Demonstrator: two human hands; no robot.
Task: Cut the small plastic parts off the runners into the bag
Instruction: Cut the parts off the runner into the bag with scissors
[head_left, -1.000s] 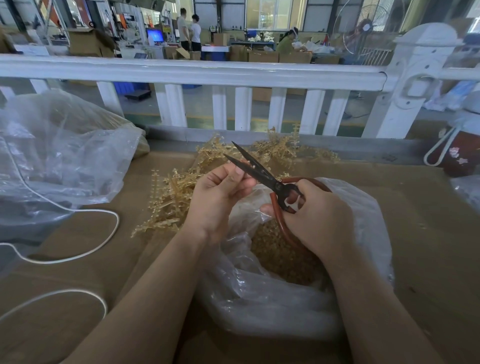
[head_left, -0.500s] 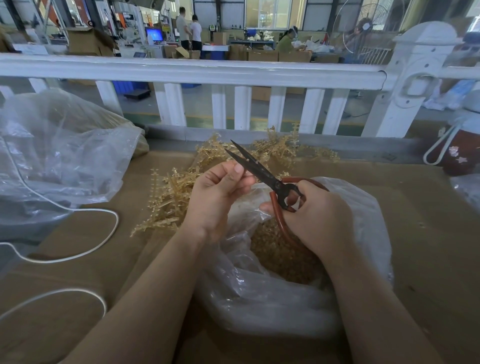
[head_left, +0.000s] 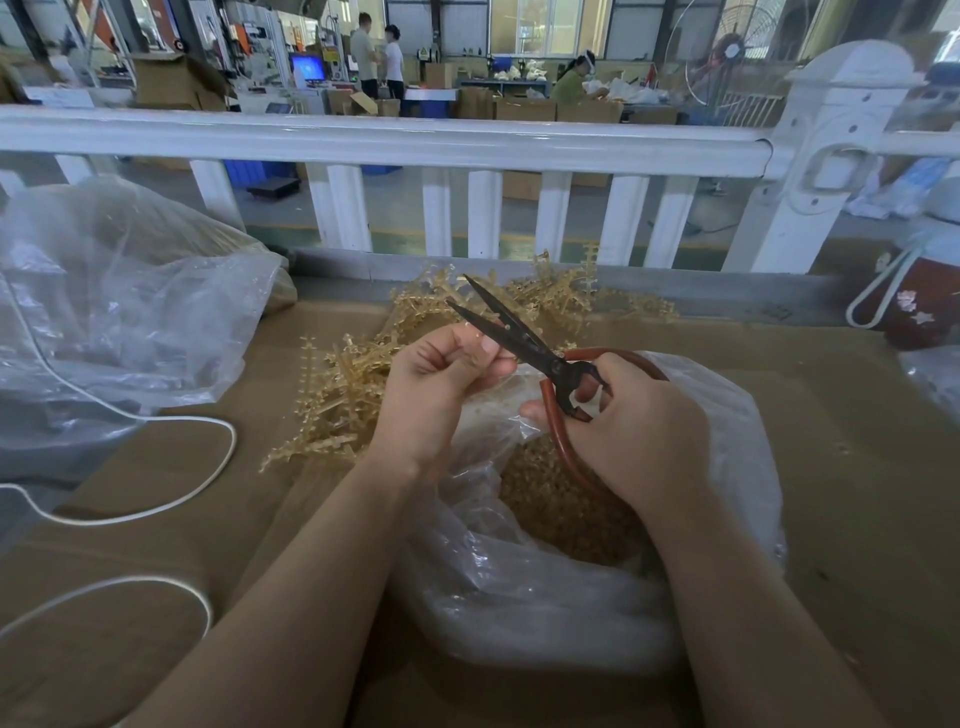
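Note:
My right hand (head_left: 639, 436) grips the red-brown handles of dark scissors (head_left: 511, 332), whose blades stand slightly apart and point up and left. My left hand (head_left: 441, 384) pinches a small piece of runner right at the blades; the piece is mostly hidden by my fingers. Both hands hover over an open clear plastic bag (head_left: 727, 415) that holds a heap of small amber cut parts (head_left: 561, 514). A pile of amber runners (head_left: 353, 384) lies on the table just beyond and left of my left hand.
A large crumpled clear bag (head_left: 114, 312) lies at the left. A white cord (head_left: 156, 509) loops over the brown cardboard table top (head_left: 857, 467). A white railing (head_left: 384, 140) runs along the far edge. A red-and-white flask (head_left: 919, 301) stands at the right.
The scissor blades have opened slightly compared with half a second ago. Both hands stay in almost the same place over the bag.

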